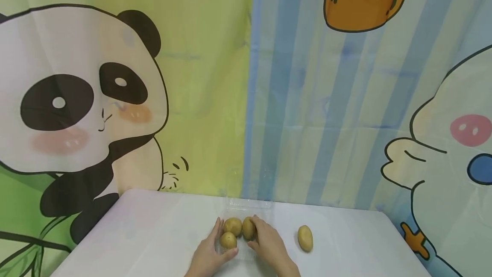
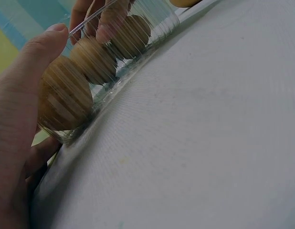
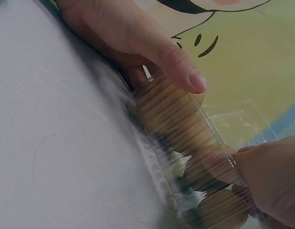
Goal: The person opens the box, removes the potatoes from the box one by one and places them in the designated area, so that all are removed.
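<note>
A clear plastic box [image 2: 169, 21] stands on the table with ribbed walls, its lid [image 3: 245, 117] raised at the back. My left hand [image 1: 207, 253] grips the box's left end, thumb on the rim and fingers round the outside. Inside lie a round potato [image 1: 232, 226] at the back and a smaller potato [image 1: 228, 240] in front of it. From the right, my right hand [image 1: 270, 243] reaches in over the rim and pinches a third, oval potato [image 1: 249, 228] between thumb and fingers. Part of that potato is hidden by the fingers.
Another potato [image 1: 305, 238] lies on the white tabletop [image 1: 161, 234], to the right of the box. Behind the table hangs a printed curtain [image 1: 207, 97] with a panda and blue stripes. The table's back edge runs just behind the box.
</note>
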Demonstrator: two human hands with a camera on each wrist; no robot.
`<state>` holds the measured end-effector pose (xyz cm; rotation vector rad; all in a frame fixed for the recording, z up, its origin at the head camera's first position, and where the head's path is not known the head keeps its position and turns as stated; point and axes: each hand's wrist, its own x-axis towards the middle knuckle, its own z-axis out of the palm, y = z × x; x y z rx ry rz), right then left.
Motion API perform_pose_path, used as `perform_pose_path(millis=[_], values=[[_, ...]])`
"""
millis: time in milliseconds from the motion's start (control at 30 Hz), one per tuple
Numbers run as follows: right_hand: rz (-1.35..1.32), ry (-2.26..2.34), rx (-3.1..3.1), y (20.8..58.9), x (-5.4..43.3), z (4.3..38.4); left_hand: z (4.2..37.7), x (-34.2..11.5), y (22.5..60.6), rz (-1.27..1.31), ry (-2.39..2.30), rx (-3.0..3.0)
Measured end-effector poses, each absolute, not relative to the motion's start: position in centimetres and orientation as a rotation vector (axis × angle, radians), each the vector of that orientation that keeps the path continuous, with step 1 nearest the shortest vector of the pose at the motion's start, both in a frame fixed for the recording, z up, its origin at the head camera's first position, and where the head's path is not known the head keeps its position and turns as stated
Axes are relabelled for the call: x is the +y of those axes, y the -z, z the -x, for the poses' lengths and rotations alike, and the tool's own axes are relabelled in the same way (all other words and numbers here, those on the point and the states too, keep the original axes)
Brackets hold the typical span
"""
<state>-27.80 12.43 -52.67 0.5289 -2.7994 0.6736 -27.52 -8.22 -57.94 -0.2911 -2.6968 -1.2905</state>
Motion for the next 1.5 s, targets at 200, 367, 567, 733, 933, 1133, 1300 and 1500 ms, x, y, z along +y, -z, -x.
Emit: perform_pose_path(millis=[200,367,567,733,933,1133,1300,1500], values=[[-0.566,-0.631,-2.771,53.7,12.4,27.2,27.1,-8.3,58.6,0.301,1.329,-2.724],[-0.580,-0.561,-2.773,54.0,12.4,27.1,27.2,-8.4,58.6,0.345,1.398,-2.738],[-0.566,-0.600,-2.749,54.2,12.4,26.6,27.0,-8.5,58.9,0.400,1.392,-2.723],[-0.547,-0.636,-2.746,54.2,12.1,26.7,26.9,-8.7,58.8,0.404,1.362,-2.709],[-0.581,-0.510,-2.748,53.6,11.7,27.3,27.0,-8.9,58.7,0.376,1.306,-2.693],[-0.593,-0.326,-2.762,52.4,10.9,28.9,27.5,-9.0,58.5,0.337,1.332,-2.673],[-0.581,-0.361,-2.873,51.8,10.1,30.0,27.8,-8.9,58.5,0.331,1.357,-2.676],[-0.590,-0.263,-2.947,51.2,10.2,30.4,28.1,-8.5,58.2,0.341,1.403,-2.697]])
